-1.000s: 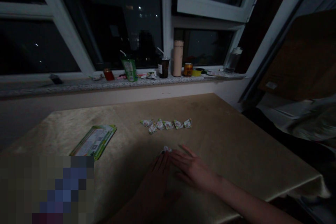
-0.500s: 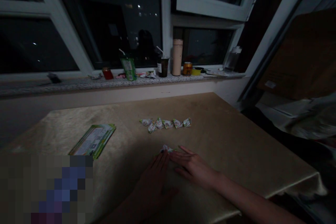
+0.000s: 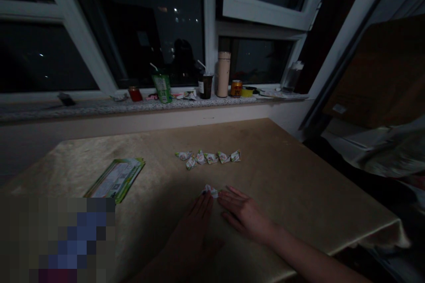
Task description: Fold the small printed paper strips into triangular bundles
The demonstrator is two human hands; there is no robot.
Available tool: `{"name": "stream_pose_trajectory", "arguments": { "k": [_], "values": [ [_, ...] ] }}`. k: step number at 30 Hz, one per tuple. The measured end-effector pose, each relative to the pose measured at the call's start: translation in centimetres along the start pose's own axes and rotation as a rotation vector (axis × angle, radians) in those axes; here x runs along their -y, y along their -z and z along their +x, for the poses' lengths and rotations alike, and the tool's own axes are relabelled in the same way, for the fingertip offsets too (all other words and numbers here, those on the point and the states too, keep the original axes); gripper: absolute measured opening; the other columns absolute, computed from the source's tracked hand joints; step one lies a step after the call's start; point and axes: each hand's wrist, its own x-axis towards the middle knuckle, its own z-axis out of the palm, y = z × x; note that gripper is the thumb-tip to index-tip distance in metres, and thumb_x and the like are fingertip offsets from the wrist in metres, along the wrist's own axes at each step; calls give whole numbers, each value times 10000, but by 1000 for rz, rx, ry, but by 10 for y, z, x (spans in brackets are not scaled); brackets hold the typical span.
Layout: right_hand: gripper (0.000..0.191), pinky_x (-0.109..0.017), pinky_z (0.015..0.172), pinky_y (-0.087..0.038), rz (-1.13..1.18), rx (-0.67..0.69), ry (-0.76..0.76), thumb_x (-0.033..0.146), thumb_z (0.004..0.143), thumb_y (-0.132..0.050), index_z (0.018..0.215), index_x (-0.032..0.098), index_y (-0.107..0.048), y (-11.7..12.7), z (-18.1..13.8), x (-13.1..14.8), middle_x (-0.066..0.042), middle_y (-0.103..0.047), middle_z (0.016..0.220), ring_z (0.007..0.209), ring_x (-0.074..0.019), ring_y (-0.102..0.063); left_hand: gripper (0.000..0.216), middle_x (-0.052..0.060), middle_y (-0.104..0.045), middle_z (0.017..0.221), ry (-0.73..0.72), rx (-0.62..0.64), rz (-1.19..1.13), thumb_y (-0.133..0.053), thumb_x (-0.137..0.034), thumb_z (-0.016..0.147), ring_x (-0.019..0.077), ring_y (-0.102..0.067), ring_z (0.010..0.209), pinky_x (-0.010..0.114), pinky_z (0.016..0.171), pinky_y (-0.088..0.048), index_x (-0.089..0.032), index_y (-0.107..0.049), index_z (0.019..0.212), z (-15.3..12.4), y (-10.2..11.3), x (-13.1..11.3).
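In dim light my left hand (image 3: 194, 227) and my right hand (image 3: 241, 213) lie flat on a tan table (image 3: 299, 185), fingers stretched forward and almost meeting. Their fingertips touch a small folded paper piece (image 3: 210, 191), white with green and red print. Farther away on the table lies a row of several similar folded paper pieces (image 3: 209, 158). A stack of green printed leaflets (image 3: 116, 178) lies at the left.
A stone windowsill (image 3: 99, 106) behind the table carries a green carton with a straw (image 3: 162, 87), a dark cup with a straw (image 3: 205, 86), a tall beige flask (image 3: 223, 74), small jars and a clear bottle (image 3: 292, 77). At the right lies crumpled bedding (image 3: 392, 154).
Both hands stay flat at the folded piece with only slight shifts of the fingers. The view has drifted a little.
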Motion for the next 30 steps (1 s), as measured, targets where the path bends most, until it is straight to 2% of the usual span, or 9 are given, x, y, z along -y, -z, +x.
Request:
{"name": "stream_pose_trajectory", "arguments": {
  "k": [4,8,15,19,25,30],
  "values": [
    [333,-366,1127,-291,-1,10,-21,228,921,-455,1230,161,-558,-1,0,-1,-84,-598,1263,1193,-168,-535,869,163,-195,1520,4,2,-3,-597,-443,800,337,-232,1368,488,1082,-308,-129,-151,1477,0,0,1],
    [296,-359,1126,-287,7,4,-25,205,922,-442,1180,179,-585,-2,1,-3,-64,-623,1228,1181,-154,-543,805,171,-236,1506,10,7,21,-574,-426,823,326,-265,1359,470,1076,-323,-112,-202,1464,0,2,0],
    [257,-353,1110,-315,-34,-19,-15,198,919,-446,1116,185,-612,-7,3,-6,-63,-651,1180,1131,-155,-582,819,187,-242,1499,30,13,28,-548,-500,829,319,-277,1356,458,1076,-319,-98,-216,1460,0,4,-2],
    [270,-338,1096,-339,-43,-31,-1,199,911,-463,1143,179,-599,-8,2,-5,-70,-647,1188,1113,-160,-593,815,182,-244,1500,28,26,5,-529,-530,834,323,-278,1355,462,1077,-318,-100,-228,1458,0,5,-1],
    [313,-365,1113,-321,-45,-47,6,198,916,-444,1199,170,-576,-8,1,-3,-73,-631,1214,1150,-173,-568,870,176,-240,1503,25,-18,-11,-587,-508,795,334,-275,1354,481,1072,-320,-123,-193,1468,0,-1,0],
    [310,-361,1102,-344,-66,-76,20,199,915,-437,1183,152,-586,-12,0,-6,-84,-634,1209,1144,-182,-574,874,187,-227,1503,50,20,-9,-610,-475,776,328,-269,1357,471,1070,-324,-100,-214,1459,0,-2,0]
  ]
}}
